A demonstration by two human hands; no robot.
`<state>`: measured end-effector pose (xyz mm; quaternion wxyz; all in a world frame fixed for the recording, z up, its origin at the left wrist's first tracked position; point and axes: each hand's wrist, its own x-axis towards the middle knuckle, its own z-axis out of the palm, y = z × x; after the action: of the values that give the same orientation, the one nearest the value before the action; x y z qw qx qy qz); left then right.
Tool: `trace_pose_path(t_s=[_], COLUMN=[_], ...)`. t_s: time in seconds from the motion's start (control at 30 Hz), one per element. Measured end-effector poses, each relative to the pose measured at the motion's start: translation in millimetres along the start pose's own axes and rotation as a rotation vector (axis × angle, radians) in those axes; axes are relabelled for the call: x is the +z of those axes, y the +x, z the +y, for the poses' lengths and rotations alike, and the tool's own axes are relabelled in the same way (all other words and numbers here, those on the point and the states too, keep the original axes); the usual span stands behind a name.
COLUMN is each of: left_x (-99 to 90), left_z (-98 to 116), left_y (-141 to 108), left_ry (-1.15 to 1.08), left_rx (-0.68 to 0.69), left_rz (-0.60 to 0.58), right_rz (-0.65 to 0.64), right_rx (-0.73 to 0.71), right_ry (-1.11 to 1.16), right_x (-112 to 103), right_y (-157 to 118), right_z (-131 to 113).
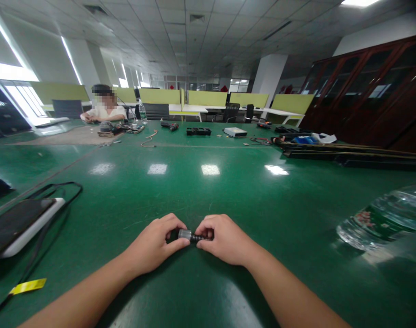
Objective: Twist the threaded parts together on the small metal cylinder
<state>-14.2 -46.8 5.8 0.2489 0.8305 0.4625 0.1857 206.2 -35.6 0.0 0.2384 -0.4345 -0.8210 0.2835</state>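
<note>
Between my hands lies a small part made of a grey metal cylinder (185, 234) and a dark ridged shaft (198, 238) that looks like a screw or a spring. My left hand (160, 239) pinches the cylinder between thumb and fingers. On the other side, my right hand (221, 239) has its thumb and fingers closed around the shaft, hiding its far end. The part is held roughly level, just above or on the green table (201, 196); I cannot tell which.
To the left lie a phone-like device (23, 223) and a black cable with a yellow tag (28, 286). A clear water bottle (385, 218) lies at right. Farther back are a power drill (169, 125), a black part (198, 131), a silver box (235, 132), long dark rails (331, 152) and a seated person (107, 109).
</note>
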Motion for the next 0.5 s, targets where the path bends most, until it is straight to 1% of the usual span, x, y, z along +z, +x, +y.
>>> trace_pose_path(t_s=[0.23, 0.5], left_x=[0.1, -0.8], left_z=[-0.6, -0.3], left_y=[-1.0, 0.1], left_ry=[0.002, -0.003], left_rx=[0.006, 0.005], left_rz=[0.003, -0.004], right_rz=[-0.014, -0.069], right_rx=[0.007, 0.034], right_ry=[0.0, 0.003], right_x=[-2.1, -7.7], right_y=[-1.3, -2.1], right_z=[2.4, 4.1])
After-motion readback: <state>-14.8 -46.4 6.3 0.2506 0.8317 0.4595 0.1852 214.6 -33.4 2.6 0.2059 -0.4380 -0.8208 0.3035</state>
